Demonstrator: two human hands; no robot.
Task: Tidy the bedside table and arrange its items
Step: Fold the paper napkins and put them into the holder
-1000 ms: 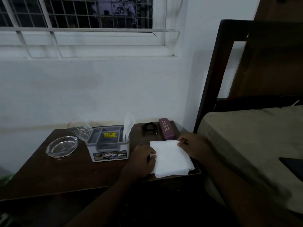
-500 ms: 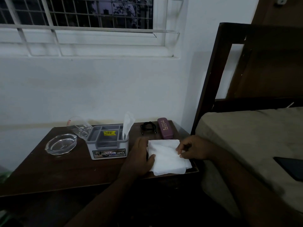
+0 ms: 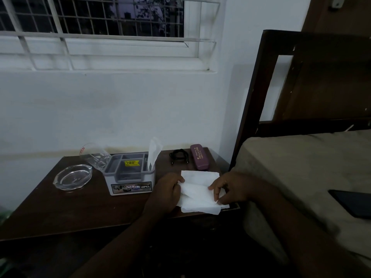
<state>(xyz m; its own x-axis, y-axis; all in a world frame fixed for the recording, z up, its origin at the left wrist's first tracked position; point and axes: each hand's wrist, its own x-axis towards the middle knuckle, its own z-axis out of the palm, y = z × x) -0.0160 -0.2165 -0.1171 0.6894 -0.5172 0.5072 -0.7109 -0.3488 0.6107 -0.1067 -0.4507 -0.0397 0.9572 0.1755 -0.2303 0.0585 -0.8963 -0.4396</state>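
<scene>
A white tissue sheet (image 3: pixel 198 189) lies partly folded at the front right corner of the dark wooden bedside table (image 3: pixel 66 209). My left hand (image 3: pixel 164 194) pinches its left edge and my right hand (image 3: pixel 230 189) pinches its right edge. A grey compartment organiser box (image 3: pixel 130 177) stands left of the tissue, with another white tissue (image 3: pixel 153 153) sticking up from its right slot. Behind lie a coiled black cable (image 3: pixel 179 156) and a maroon spectacle case (image 3: pixel 199 156).
A glass ashtray (image 3: pixel 72 177) sits at the table's left, with a clear tumbler (image 3: pixel 94 158) on its side behind it. The bed's mattress (image 3: pixel 301 167) and dark headboard (image 3: pixel 267 81) border the table on the right. A dark phone (image 3: pixel 353 202) lies on the mattress.
The tissue lay flat a second ago; both hands have since drawn its edges inward, so it now shows a fold across its middle. The view has shifted slightly.
</scene>
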